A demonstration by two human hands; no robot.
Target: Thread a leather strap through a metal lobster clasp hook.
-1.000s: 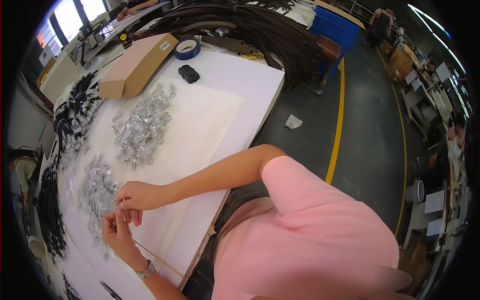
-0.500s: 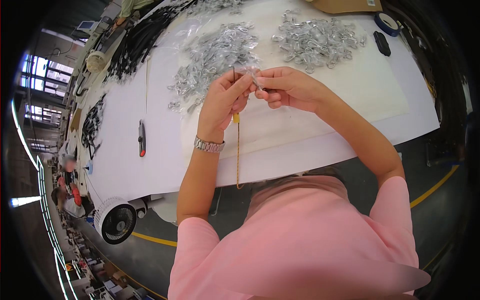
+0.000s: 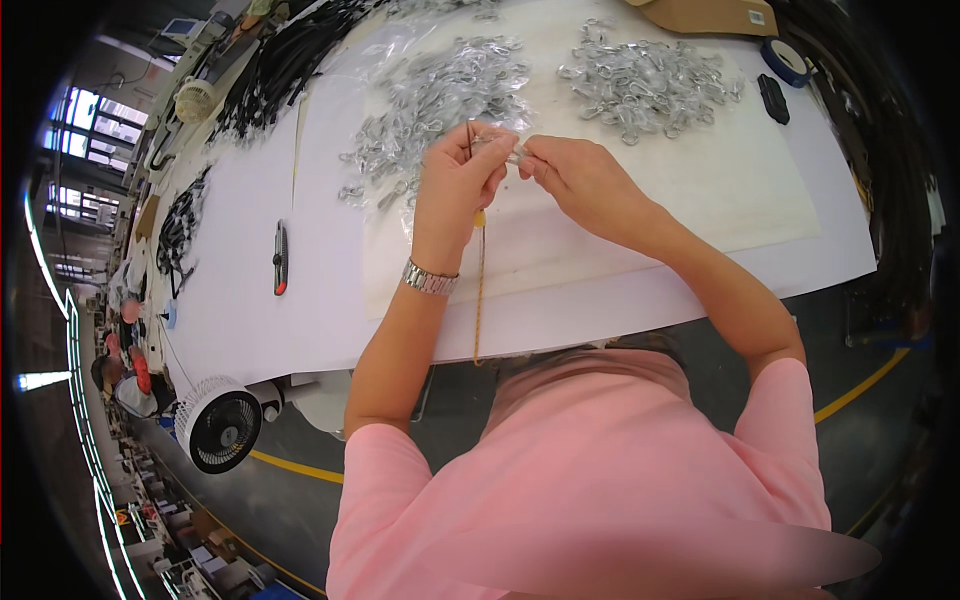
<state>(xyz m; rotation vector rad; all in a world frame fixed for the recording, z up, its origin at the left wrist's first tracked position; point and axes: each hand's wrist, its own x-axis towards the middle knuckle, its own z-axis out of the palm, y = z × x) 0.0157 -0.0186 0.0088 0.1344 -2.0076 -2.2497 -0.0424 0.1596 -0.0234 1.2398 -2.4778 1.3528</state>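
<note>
Above the paper-covered table, my hands meet in front of two piles of metal clasps. My left hand is closed, thumb and finger pinching a small metal clasp in clear plastic. A thin dark rod also stands up at that hand; below it show a yellow piece and a hanging yellowish cord. My right hand is closed on the other end of the clasp, its fingertips partly hidden. The left clasp pile lies just beyond my fingers, the right clasp pile farther right.
A utility knife lies on the left. Black straps are heaped at the far left, with a smaller bundle nearer. A blue tape roll, a black object and cardboard are far right. A fan stands at the near left.
My right hand has turned so its back shows more and its fingers curl down around the clasp. My left hand stays pinched. The whole view has shifted slightly.
</note>
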